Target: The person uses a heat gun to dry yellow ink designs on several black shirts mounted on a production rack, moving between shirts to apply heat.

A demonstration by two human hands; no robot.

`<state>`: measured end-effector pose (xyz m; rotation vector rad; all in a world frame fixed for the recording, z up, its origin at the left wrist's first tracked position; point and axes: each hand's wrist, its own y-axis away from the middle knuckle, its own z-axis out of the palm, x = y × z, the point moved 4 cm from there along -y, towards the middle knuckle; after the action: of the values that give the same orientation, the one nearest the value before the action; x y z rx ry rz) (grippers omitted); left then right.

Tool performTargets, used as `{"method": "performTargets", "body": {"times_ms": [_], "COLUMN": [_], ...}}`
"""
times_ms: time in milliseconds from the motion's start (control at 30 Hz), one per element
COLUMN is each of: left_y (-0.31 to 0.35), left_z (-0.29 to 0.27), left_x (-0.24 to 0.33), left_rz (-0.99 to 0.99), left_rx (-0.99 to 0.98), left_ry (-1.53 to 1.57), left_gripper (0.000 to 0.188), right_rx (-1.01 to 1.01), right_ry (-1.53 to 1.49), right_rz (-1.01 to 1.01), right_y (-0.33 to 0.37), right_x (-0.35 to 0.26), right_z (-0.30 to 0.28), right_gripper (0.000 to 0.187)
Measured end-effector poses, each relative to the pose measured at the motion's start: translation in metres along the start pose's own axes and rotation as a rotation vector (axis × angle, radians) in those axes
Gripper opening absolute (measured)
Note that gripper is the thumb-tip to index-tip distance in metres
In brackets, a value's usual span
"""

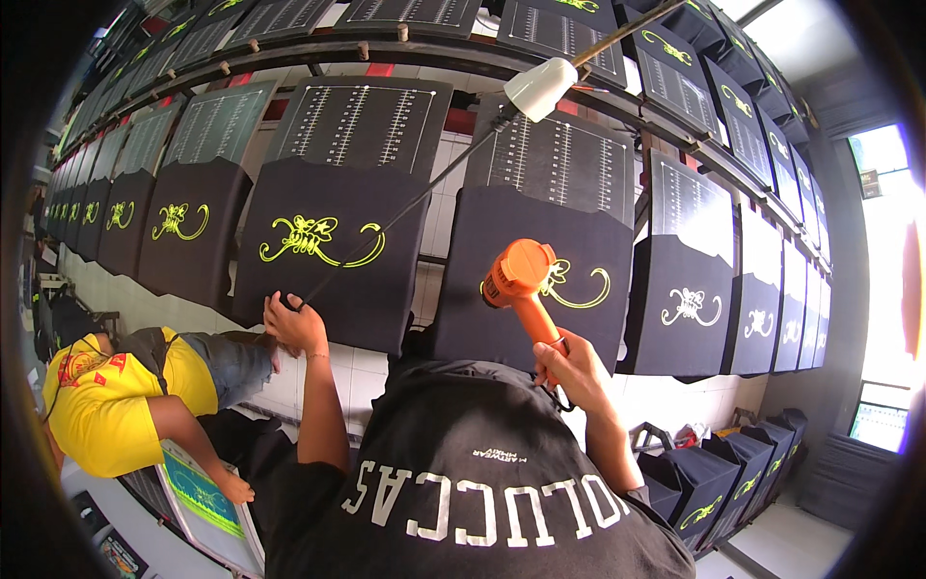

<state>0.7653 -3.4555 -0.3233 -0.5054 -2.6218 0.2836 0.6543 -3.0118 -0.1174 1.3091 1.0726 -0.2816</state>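
My right hand [576, 374] is closed round the handle of an orange hair dryer [522, 273] with a black nozzle, held above a black shirt [473, 323] on a printing board. Its barrel hides part of the shirt's yellow-green print [584, 287]. On the left, my left hand [299, 325] is closed on a dark cord [400, 206]. That cord slants up to a white socket [540, 89] hanging from a pole. Below the cord lies another black shirt [333, 280] with a yellow-green print, close to my left hand.
Boards with printed dark shirts run in rows to both sides; those at right bear white prints [691, 306]. A metal rail [666, 121] runs behind. At lower left, a person in a yellow shirt [125, 405] holds a printing screen [253, 540]. More shirt-covered boards [712, 482] stand lower right.
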Motion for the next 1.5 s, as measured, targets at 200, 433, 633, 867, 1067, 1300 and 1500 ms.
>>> {"method": "performTargets", "body": {"times_ms": [200,433,633,867,1067,1300,1500], "left_y": [-0.001,-0.002,-0.002,0.0,0.001,-0.002,-0.035], "left_z": [0.003,0.002,0.005,0.002,0.003,0.001,-0.025], "left_x": [0.0,0.0,-0.006,0.002,0.002,-0.012,-0.034], "left_rz": [0.019,0.0,0.048,0.018,0.046,0.158,0.085], "left_rx": [0.012,0.018,0.05,0.039,0.054,-0.028,-0.09], "left_ry": [-0.01,-0.014,-0.018,-0.029,-0.053,-0.037,-0.001], "left_gripper": [0.032,0.033,0.032,0.031,0.03,0.028,0.029], "right_rx": [0.002,0.046,0.04,0.038,-0.046,0.123,0.247], "right_ry": [0.006,0.064,0.085,0.095,0.077,-0.078,-0.186], "right_rz": [-0.017,-0.047,-0.035,-0.036,-0.038,-0.073,-0.148], "right_y": [-0.007,-0.016,-0.015,-0.011,-0.005,0.009,0.029], "right_x": [-0.004,-0.014,-0.015,-0.009,-0.006,0.023,0.046], "right_z": [0.007,0.01,0.013,0.005,-0.005,-0.055,-0.083], "right_gripper": [0.032,0.032,0.031,0.031,0.031,0.035,0.03]}}
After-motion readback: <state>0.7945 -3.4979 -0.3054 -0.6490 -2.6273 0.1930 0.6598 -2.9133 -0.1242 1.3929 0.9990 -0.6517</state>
